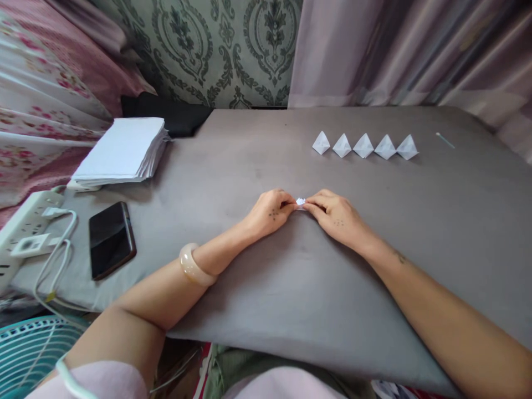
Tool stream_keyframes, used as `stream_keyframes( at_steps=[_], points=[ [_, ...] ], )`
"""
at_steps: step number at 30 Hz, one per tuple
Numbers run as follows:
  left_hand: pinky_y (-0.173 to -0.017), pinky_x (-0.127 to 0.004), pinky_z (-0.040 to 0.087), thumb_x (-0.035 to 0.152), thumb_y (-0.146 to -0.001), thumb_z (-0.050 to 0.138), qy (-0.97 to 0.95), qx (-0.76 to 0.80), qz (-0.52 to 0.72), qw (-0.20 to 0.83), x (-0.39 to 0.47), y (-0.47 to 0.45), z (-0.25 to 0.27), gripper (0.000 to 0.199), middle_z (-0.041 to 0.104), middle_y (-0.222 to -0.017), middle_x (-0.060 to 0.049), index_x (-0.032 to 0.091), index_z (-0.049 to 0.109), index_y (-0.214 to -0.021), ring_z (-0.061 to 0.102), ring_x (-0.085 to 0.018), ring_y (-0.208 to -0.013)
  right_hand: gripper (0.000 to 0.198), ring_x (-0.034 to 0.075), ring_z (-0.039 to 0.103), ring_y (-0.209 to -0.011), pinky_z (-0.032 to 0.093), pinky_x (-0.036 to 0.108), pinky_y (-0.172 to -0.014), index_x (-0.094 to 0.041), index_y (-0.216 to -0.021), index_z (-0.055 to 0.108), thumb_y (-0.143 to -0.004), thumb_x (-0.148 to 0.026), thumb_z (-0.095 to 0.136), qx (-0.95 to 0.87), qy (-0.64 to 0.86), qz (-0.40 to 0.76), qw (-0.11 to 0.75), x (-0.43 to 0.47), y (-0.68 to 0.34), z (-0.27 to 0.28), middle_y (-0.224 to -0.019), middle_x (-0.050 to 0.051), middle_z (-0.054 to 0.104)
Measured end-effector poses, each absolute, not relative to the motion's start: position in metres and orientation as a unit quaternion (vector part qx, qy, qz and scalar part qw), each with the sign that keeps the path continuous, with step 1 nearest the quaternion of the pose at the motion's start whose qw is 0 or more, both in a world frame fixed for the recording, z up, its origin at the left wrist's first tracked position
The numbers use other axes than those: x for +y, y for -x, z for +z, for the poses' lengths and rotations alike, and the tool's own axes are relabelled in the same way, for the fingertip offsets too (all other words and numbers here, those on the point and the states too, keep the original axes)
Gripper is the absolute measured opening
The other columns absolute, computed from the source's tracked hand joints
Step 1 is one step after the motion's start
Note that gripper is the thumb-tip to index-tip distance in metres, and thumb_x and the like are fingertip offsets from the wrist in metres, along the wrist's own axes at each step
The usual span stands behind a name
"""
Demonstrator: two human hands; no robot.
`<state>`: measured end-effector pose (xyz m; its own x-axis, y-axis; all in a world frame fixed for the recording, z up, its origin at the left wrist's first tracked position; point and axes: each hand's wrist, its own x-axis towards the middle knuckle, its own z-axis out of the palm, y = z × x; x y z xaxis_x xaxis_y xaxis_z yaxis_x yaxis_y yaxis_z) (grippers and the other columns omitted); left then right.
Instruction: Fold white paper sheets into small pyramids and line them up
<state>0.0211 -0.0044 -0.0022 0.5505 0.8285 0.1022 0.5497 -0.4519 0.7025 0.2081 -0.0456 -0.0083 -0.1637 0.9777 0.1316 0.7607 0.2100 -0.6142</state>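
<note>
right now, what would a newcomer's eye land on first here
Probably the row of five folded white papers on the gray tabletop, far side, right of center. Next, mid-table, the left hand and right hand pinching a small white paper piece. A paper stack sits far left.

Desk [249, 310], centre: paper piece [300, 203], between the left hand [272, 213] and the right hand [338, 218]. Desk, right rear, behind the hands: five origami pieces [363, 146], in a row running left to right; cotton swab [445, 141], right of the row. Desk, left rear: paper stack [120, 147]. Desk, left: smartphone [111, 241], before the stack; power strip [30, 216], left of the smartphone. Behind the desk: wall [226, 44], with curtain [394, 50] to its right.
</note>
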Motion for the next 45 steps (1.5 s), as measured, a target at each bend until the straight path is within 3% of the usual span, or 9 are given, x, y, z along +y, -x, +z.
stream_keyframes(
  at_steps=[10,28,35,39,45],
  points=[
    [-0.051,-0.022,0.033,0.036,-0.079,0.059,-0.743,0.473,0.18,0.438,0.002,-0.02,0.01,0.028,0.057,-0.061,-0.001,0.012,0.072,-0.078,0.044,-0.009,-0.055,0.029,0.018,0.063,-0.068,0.045,0.028,-0.058,-0.022,-0.078,0.073,-0.077,-0.049,0.063,-0.635,0.643,0.345,0.255,-0.034,-0.214,0.003,-0.075,0.004,0.072],
    [-0.046,-0.023,0.028,0.03,-0.075,0.056,-0.737,0.525,0.132,0.404,0.002,-0.032,0.011,0.016,0.052,-0.054,0.001,0.016,0.056,-0.069,0.044,-0.01,-0.048,0.024,0.016,0.054,-0.055,0.037,0.029,-0.051,-0.022,-0.065,0.065,-0.076,-0.044,0.063,-0.663,0.687,0.225,0.194,-0.028,-0.203,0.003,-0.06,0.003,0.064],
    [-0.044,-0.023,0.028,0.03,-0.072,0.058,-0.734,0.52,0.134,0.415,0.006,-0.03,0.007,0.016,0.052,-0.053,0.0,0.015,0.057,-0.068,0.043,-0.01,-0.046,0.014,0.015,0.056,-0.064,0.043,0.031,-0.062,-0.022,-0.084,0.065,-0.084,-0.034,0.058,-0.689,0.643,0.194,0.273,-0.042,-0.209,-0.007,-0.08,0.004,0.066],
    [-0.044,-0.023,0.027,0.031,-0.071,0.058,-0.739,0.517,0.134,0.412,0.008,-0.03,0.005,0.016,0.051,-0.052,0.0,0.015,0.057,-0.067,0.042,-0.01,-0.046,0.023,0.016,0.058,-0.076,0.046,0.03,-0.069,-0.022,-0.098,0.068,-0.091,-0.024,0.046,-0.732,0.579,0.131,0.335,-0.058,-0.211,-0.012,-0.1,0.007,0.062],
    [-0.046,-0.023,0.026,0.033,-0.072,0.056,-0.746,0.513,0.137,0.404,0.007,-0.031,0.007,0.02,0.045,-0.048,0.003,0.015,0.057,-0.065,0.039,-0.008,-0.046,0.037,0.023,0.058,-0.097,0.047,0.034,-0.074,-0.016,-0.122,0.06,-0.094,-0.017,0.036,-0.808,0.551,0.018,0.207,-0.076,-0.194,-0.008,-0.107,0.012,0.061]
  ],
)
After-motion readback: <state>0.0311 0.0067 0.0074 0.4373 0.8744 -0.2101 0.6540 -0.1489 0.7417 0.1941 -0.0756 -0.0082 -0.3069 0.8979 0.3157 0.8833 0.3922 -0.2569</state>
